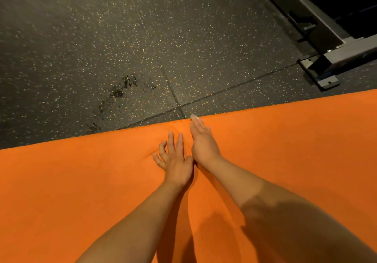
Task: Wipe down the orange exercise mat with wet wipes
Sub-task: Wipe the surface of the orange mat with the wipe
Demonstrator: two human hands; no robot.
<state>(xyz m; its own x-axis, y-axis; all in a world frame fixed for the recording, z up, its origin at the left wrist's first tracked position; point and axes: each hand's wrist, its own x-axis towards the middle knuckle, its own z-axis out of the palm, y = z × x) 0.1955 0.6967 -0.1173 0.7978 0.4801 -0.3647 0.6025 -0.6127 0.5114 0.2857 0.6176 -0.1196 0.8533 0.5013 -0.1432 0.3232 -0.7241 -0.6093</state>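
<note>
The orange exercise mat [81, 181] fills the lower half of the head view, its far edge running diagonally from lower left to upper right. My left hand [173, 158] lies flat on the mat with fingers spread, pressing a dent into it. Beside it, my right hand [202, 142] presses flat near the mat's far edge, fingers straight. A small bit of white wet wipe [192, 116] shows beyond its fingertips at the edge; the rest of the wipe is hidden under the hand.
Dark speckled rubber floor [102, 38] lies beyond the mat, with wet dark spots [120, 91] near the mat's edge. A grey metal equipment frame [322, 58] with a bolted foot stands at the upper right.
</note>
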